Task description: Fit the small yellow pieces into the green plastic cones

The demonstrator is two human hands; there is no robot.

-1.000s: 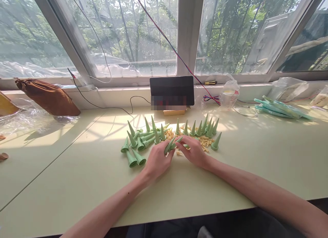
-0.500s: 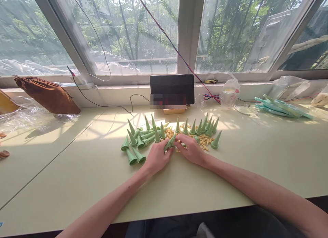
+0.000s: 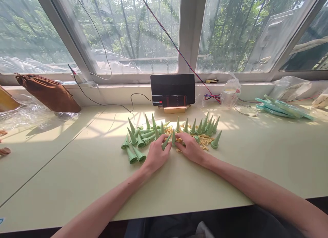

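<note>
Many green plastic cones lie and stand in a cluster on the pale table, mixed with a scatter of small yellow pieces. My left hand is closed around a tilted green cone at the cluster's near edge. Just to its right, my right hand rests with curled fingers on the yellow pieces, fingertips beside an upright cone. What its fingers pinch is hidden. A row of upright cones stands behind my right hand.
A dark tablet with a phone on a wooden stand sits at the window sill. A brown pouch and clear plastic lie far left. A plastic bag, coiled cable and teal packets lie at right.
Both hands have shifted slightly away from me into the cluster. The cone in my left hand has tipped more upright, and a cone now stands between the two hands.
</note>
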